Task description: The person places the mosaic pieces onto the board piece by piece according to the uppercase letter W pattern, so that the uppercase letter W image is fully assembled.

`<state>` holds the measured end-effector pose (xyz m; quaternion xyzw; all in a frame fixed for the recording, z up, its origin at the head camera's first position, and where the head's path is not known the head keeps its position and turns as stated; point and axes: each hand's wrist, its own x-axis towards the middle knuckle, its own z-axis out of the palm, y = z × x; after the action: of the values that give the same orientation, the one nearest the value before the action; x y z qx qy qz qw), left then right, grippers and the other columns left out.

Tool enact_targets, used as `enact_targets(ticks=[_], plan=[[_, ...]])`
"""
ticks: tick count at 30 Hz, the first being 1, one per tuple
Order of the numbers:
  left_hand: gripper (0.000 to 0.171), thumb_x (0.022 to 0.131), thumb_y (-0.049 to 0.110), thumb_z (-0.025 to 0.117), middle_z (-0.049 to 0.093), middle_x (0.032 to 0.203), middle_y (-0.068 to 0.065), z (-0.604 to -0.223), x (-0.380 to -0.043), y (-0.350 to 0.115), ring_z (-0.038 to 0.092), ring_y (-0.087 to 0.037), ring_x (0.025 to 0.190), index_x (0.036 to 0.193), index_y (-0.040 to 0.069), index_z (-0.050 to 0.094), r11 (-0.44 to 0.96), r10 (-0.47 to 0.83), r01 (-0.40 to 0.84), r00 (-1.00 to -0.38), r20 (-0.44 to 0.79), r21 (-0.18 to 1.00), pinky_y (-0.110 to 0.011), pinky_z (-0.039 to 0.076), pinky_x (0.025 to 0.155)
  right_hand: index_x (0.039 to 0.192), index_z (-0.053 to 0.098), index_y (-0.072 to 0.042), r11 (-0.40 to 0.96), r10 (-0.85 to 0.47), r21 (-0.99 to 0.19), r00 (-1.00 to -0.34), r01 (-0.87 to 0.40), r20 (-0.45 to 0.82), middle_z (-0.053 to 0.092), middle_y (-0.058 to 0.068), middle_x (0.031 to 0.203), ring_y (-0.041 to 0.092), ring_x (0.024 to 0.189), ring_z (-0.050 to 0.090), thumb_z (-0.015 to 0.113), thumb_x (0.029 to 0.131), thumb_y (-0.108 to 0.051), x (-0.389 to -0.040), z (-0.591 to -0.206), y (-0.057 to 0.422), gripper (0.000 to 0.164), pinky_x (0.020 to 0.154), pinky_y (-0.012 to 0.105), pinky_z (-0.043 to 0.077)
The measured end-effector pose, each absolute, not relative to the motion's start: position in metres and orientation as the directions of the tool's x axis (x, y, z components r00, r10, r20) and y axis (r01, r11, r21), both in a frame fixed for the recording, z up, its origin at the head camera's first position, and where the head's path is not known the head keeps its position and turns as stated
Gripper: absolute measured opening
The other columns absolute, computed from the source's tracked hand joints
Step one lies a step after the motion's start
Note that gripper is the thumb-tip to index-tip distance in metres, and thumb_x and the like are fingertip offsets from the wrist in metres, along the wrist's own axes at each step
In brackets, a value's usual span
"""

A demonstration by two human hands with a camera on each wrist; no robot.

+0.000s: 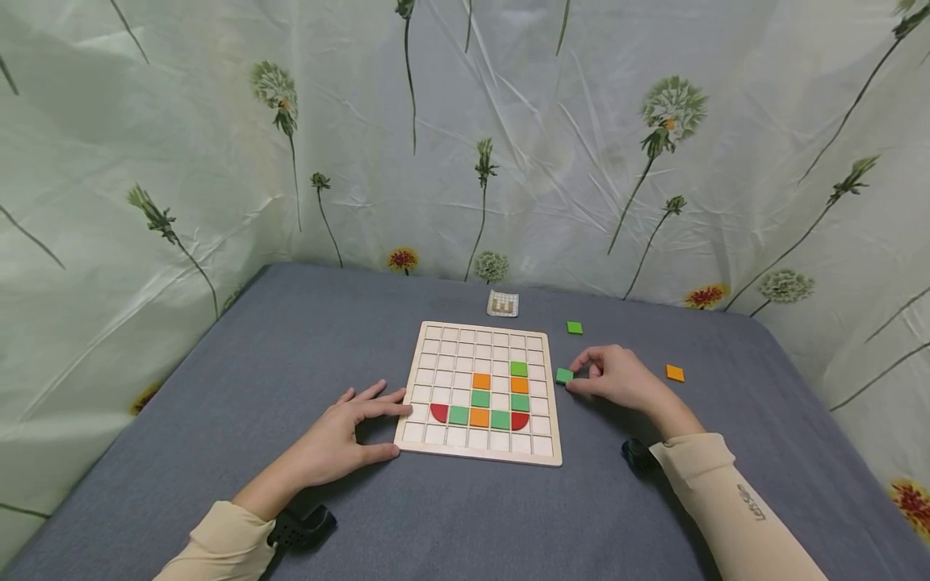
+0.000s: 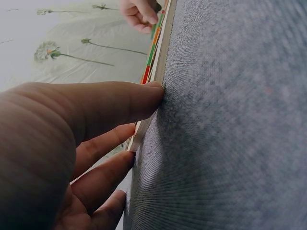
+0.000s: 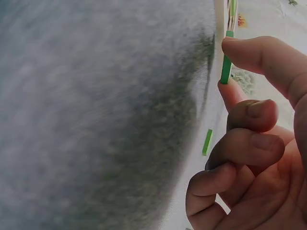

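Note:
A square wooden grid board point(image 1: 433, 355) lies on the cloth, bearing several green and orange square tiles and two red quarter-round tiles point(image 1: 439, 413) in its cells. Beside the board's right edge, my right hand point(image 1: 617, 378) pinches a green square tile point(image 1: 564, 376) between thumb and index finger; the right wrist view shows this tile point(image 3: 226, 62) edge-on. My left hand point(image 1: 337, 436) rests at the board's left edge with fingers spread. Its thumb and fingertips touch the board's rim, as the left wrist view shows along the board's edge point(image 2: 165, 40).
A loose green tile point(image 1: 575, 328) lies beyond the board's far right corner, and an orange tile point(image 1: 675, 373) lies right of my right hand. Behind the board sits a small card point(image 1: 503, 303) with a printed grid. A floral curtain point(image 1: 450, 145) hangs around the grey cloth-covered table point(image 1: 327, 323).

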<state>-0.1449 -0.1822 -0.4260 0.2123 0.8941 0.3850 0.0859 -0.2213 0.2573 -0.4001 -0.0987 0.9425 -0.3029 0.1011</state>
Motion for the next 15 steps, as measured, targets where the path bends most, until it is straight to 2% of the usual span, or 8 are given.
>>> enact_targets(ticks=[15], plan=[[0.05, 0.089, 0.028, 0.089, 0.054, 0.164, -0.003, -0.427, -0.144, -0.183, 0.029, -0.042, 0.164, 0.137, 0.025, 0.075, 0.623, 0.44, 0.309, -0.898, 0.004, 0.719, -0.075, 0.007, 0.13, 0.11, 0.077, -0.007, 0.746, -0.31, -0.642, -0.945, -0.176, -0.102, 0.046, -0.004, 0.063, 0.013, 0.058, 0.042, 0.086, 0.09, -0.031, -0.23, -0.389, 0.214, 0.032, 0.056, 0.025, 0.035]])
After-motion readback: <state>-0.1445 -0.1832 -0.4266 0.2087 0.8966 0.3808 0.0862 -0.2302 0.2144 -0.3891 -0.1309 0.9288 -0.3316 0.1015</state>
